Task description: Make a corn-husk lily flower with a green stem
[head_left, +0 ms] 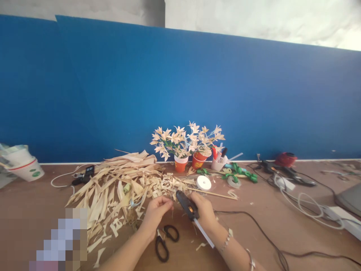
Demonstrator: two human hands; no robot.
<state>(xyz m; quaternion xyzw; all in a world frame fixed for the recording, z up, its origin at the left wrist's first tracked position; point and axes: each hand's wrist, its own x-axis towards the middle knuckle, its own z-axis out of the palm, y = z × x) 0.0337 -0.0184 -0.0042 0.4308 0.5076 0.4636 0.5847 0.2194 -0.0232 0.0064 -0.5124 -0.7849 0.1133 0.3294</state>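
My right hand (205,210) is wrapped round a black hot glue gun (185,204), its nozzle pointing away from me and to the left. A whitish glue stick (204,234) sticks out of the gun's rear end. Just left of the nozzle, my left hand (157,211) is closed in a pinch; whatever is between its fingertips is too small to make out. Black-handled scissors (161,250) lie on the table below my left wrist. Pale dried husk strips (113,188) and scraps spread beside and beyond my left hand.
Behind the hands stand pale artificial flowers (175,137) in orange paper cups (181,164). A white tape roll (203,183), a cup of tools (217,165) and green ribbon pieces (239,173) lie close by. Black cable (254,218) and white cords (310,210) cross the right side.
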